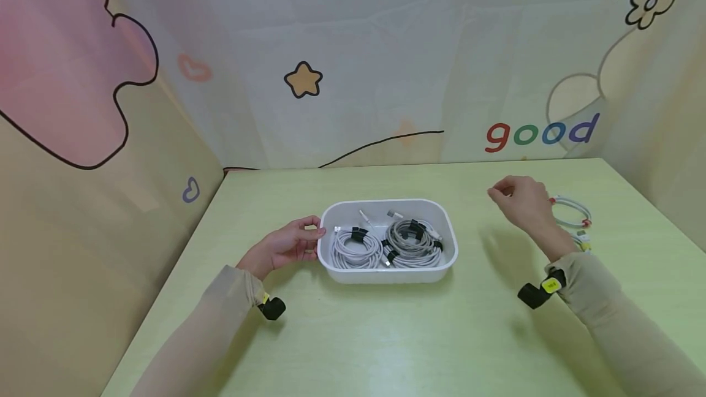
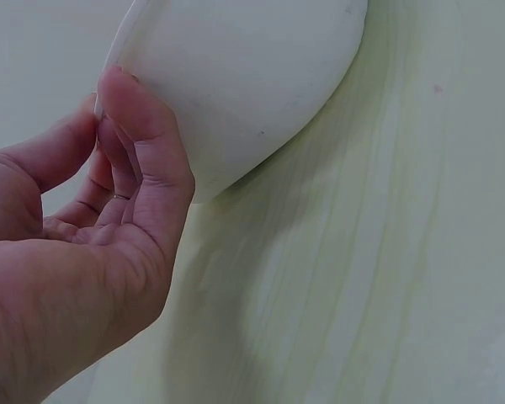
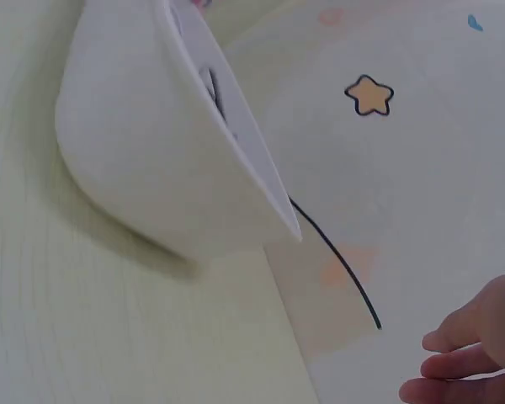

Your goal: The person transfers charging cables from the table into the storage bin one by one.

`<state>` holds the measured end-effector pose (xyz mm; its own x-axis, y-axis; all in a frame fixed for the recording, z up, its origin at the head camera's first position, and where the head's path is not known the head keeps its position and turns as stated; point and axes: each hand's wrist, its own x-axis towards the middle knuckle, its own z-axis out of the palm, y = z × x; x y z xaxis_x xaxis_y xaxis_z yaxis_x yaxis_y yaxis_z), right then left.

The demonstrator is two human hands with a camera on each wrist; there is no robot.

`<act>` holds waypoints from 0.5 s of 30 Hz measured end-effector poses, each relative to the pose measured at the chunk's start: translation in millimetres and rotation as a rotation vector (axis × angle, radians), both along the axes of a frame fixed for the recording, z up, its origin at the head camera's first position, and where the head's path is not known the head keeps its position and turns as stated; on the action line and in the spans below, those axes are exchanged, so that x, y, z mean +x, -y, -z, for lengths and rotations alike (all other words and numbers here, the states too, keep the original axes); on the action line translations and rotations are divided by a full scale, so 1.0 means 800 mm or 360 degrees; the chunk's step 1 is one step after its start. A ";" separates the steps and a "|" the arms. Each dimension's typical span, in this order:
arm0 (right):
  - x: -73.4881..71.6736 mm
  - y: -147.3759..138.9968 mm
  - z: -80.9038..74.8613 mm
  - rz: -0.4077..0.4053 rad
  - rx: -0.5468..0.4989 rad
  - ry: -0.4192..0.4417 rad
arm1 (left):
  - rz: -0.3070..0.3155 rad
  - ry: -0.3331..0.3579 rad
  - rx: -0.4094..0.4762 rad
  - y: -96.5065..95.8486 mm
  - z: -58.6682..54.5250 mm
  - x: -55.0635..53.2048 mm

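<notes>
A white plastic bin (image 1: 388, 276) stands on the table and holds several coiled cables. One white cable coil (image 1: 344, 257) with a black tie lies in its left half; a grey cable coil (image 1: 398, 244) rests on white coils in the right half. My left hand (image 1: 288, 244) pinches the bin's left rim between thumb and fingers, seen closer in the left wrist view. My right hand (image 1: 524, 202) is raised over the table, right of the bin. Its fingers (image 3: 459, 364) are loosely bent, and nothing shows between them.
Beyond my right wrist, a pale cable coil (image 1: 580, 206) with red ties lies on the light green table (image 1: 364, 336). A yellow-and-white piece (image 1: 582, 239) shows partly behind that wrist. A printed curtain (image 1: 358, 35) closes off the back and sides.
</notes>
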<state>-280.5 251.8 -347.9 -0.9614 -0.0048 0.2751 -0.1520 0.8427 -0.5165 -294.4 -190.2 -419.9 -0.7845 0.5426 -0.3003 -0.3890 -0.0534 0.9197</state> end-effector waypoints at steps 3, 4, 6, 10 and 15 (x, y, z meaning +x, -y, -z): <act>0.001 -0.037 0.004 0.0072 0.0052 0.0021 | -0.0009 0.0003 0.0002 0.000 0.000 0.000; 0.001 -0.049 0.005 0.0093 0.0065 0.0043 | -0.0011 0.0002 -0.0004 0.001 -0.001 0.000; 0.004 -0.072 0.007 0.0127 0.0100 0.0117 | -0.0018 0.0007 -0.0012 0.001 -0.001 0.000; 0.013 -0.112 0.009 0.0202 0.0183 0.0347 | -0.0020 0.0008 -0.0030 0.004 -0.001 0.000; 0.023 -0.146 0.012 0.0280 0.0250 0.0655 | -0.0025 0.0003 -0.0021 0.005 -0.001 0.000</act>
<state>-262.3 368.9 -357.4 -0.9803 0.1572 -0.1196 0.1908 0.9099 -0.3683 -294.7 -194.3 -419.1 -0.7923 0.5263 -0.3086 -0.3897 -0.0474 0.9197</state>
